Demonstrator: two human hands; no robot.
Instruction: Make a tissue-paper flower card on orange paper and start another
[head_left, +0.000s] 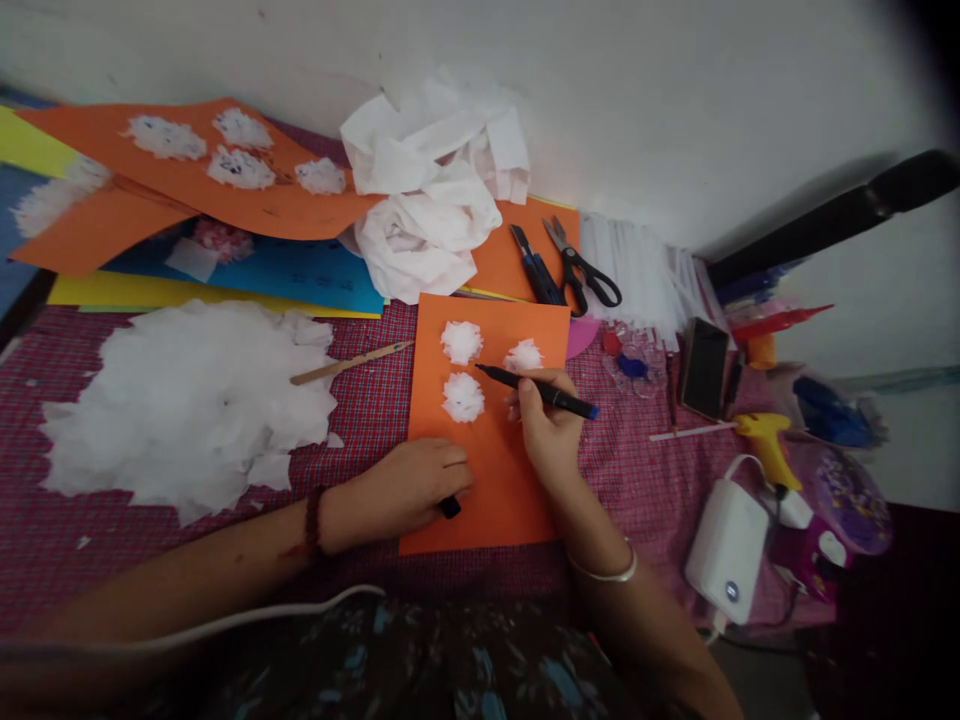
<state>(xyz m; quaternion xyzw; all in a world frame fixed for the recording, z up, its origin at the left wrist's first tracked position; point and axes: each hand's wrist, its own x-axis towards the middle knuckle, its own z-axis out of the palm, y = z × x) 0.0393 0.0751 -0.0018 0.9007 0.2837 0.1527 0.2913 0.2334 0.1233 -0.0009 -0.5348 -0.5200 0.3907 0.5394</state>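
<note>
My right hand (551, 425) grips a black marker (536, 388) with a blue end. Its tip points left, close to the white paper flowers (463, 398) on an orange sheet (487, 490). Two of these flowers sit at the sheet's upper left. Another white flower (523, 355) lies at the upper right, partly behind my right hand. My left hand (409, 485) rests on the left edge of the sheet, fingers curled round a black marker cap (449, 507).
A large white paper flower (191, 400) and a wooden stick (351, 362) lie left. Behind are crumpled white paper (431, 190), a cutter (535, 265), scissors (581, 265) and orange paper with flowers (300, 215). Rightward are a phone (705, 368), glue gun (769, 445) and white power bank (727, 550).
</note>
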